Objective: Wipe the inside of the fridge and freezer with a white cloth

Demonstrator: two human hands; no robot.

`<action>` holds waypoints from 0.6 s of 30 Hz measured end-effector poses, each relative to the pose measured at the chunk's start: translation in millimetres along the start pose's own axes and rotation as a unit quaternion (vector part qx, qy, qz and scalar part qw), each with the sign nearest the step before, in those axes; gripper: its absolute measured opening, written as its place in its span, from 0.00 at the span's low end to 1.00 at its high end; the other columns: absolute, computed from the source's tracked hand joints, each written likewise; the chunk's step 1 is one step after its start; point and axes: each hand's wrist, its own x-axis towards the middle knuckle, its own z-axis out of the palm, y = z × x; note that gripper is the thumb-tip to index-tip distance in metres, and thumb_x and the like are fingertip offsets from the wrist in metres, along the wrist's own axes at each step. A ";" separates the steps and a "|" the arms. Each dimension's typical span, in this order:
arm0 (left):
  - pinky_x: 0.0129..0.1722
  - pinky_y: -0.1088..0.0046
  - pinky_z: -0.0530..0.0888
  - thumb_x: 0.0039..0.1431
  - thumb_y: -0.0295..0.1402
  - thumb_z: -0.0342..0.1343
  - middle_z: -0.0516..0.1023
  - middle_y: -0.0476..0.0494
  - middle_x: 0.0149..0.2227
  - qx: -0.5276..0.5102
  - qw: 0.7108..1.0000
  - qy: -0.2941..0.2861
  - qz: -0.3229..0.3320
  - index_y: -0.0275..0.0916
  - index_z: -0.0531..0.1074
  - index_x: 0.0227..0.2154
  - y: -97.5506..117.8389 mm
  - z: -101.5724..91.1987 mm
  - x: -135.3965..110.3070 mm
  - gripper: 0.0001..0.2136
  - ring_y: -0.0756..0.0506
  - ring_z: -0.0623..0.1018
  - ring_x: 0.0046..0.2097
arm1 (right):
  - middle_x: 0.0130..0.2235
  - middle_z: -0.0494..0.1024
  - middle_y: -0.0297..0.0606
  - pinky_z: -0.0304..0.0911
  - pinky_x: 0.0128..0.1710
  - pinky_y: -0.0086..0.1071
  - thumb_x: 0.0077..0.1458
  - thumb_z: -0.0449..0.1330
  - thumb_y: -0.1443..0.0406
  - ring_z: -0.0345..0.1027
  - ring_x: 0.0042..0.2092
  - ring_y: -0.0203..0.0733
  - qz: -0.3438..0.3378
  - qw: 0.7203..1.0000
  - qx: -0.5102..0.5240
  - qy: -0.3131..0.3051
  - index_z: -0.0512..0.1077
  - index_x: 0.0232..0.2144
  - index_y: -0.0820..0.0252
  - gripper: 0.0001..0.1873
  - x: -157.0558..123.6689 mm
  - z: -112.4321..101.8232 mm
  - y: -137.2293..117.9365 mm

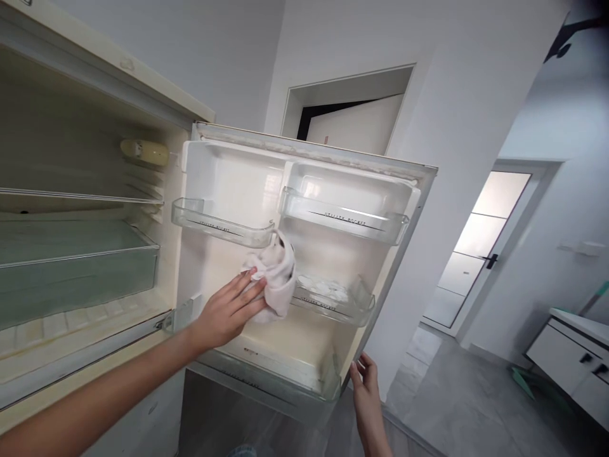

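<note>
My left hand [235,308] presses a white cloth [280,279] against the middle of the open fridge door [304,346], beside the divider between the door pockets. Its fingers lie over the cloth's near side. My right hand [365,384] grips the door's outer edge low on the right, thumb on the inner side and fingers behind. Clear "utility pocket" shelves surround the cloth: one at upper left [223,223], one at upper right [345,219], and a middle right one [333,308] with something white and crumpled in it.
At left stands the fridge body [176,279] with a glass shelf [85,197] and a greenish drawer [80,266]. A long bottom pocket [266,381] runs along the door. Behind are a doorway [352,120], a glazed door [476,247] and a white cabinet [566,355].
</note>
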 end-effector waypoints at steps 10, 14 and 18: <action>0.55 0.40 0.70 0.55 0.21 0.44 0.75 0.35 0.53 -0.027 0.975 0.138 -0.170 0.44 0.59 0.58 94.9 67.5 15.3 0.27 0.32 0.50 0.69 | 0.52 0.70 0.48 0.59 0.53 0.43 0.39 0.60 0.38 0.63 0.53 0.50 0.006 1.000 0.013 0.013 0.63 0.47 0.57 0.40 -3.7 4.3 -6.6; 0.54 0.46 0.70 0.56 0.21 0.45 0.79 0.37 0.49 -0.016 0.966 0.192 -0.173 0.40 0.66 0.52 123.4 72.9 45.7 0.21 0.35 0.43 0.71 | 0.51 0.71 0.46 0.60 0.52 0.42 0.39 0.61 0.39 0.64 0.52 0.49 0.001 1.000 0.015 0.017 0.64 0.46 0.56 0.39 -1.2 6.3 -7.0; 0.57 0.55 0.65 0.59 0.23 0.45 0.81 0.41 0.47 -0.057 0.961 0.225 -0.152 0.39 0.71 0.49 152.4 74.0 72.9 0.18 0.38 0.46 0.70 | 0.44 0.75 0.43 0.64 0.48 0.40 0.41 0.61 0.40 0.68 0.48 0.47 -0.021 1.000 0.004 0.017 0.65 0.45 0.56 0.35 -1.1 4.1 -9.4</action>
